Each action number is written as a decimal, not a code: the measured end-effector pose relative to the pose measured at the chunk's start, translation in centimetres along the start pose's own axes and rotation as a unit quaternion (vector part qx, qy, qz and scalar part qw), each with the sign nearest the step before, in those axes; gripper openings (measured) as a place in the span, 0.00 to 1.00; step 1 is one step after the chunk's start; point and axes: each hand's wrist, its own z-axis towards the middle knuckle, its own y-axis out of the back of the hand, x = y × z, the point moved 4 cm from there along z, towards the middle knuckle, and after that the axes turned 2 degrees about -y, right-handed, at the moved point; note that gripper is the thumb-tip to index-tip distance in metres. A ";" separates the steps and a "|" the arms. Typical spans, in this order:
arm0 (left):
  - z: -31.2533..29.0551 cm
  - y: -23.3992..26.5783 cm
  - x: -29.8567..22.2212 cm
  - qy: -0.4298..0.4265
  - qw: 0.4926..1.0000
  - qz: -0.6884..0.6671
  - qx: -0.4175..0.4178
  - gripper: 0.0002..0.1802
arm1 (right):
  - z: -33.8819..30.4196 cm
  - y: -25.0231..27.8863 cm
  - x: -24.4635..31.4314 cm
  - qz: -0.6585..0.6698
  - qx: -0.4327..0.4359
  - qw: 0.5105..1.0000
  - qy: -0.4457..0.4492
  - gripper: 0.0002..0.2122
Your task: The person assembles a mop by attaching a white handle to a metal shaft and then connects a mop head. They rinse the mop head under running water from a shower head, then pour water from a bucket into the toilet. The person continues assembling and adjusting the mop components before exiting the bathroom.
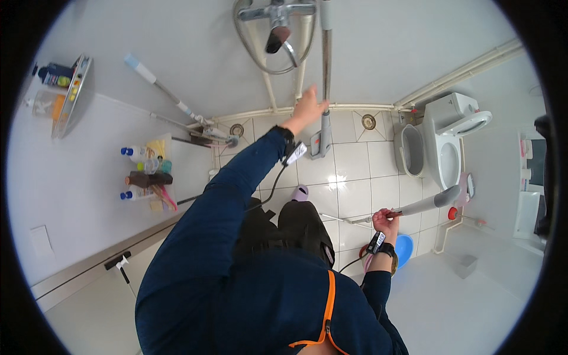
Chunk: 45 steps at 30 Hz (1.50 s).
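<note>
My left hand (pixel 309 109) reaches forward with its fingers apart, their tips beside the metal pole (pixel 326 71) of a mop. That mop leans upright on the far wall, and its grey flat head (pixel 320 143) is on the floor; whether my fingertips touch the pole I cannot tell. On the right, my right hand (pixel 386 221) is closed around a long-handled cleaning tool with a thick grey grip (pixel 432 203) slanting away to the right. Thin bars at its other end lie low over the tiles, so its exact kind is unclear.
A chrome mixer tap (pixel 278 18) with a hose is on the far wall. Other long-handled tools (pixel 171 94) lean at the left, near a shelf of bottles (pixel 142 155). At the right stand a grey bin (pixel 410 151), a toilet (pixel 447 157) and a blue basin (pixel 404 249).
</note>
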 end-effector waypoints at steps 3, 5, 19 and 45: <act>-10.0 -3.5 -0.4 0.083 0.922 -0.064 0.373 0.28 | 0.0 0.3 0.0 -0.013 -0.015 1.000 -0.007 0.09; -18.2 -2.7 -5.4 0.019 0.872 -0.177 0.455 0.27 | 0.0 1.0 -1.0 -0.017 -0.019 1.000 -0.018 0.09; -26.3 33.9 -7.2 -0.082 0.856 -0.489 0.148 0.09 | -1.9 -4.8 -43.4 -0.350 0.131 0.921 -0.106 0.06; -25.7 42.4 -0.3 -0.062 0.883 -0.463 -0.049 0.06 | 3.5 -19.6 -53.0 -0.439 0.016 0.898 -0.035 0.13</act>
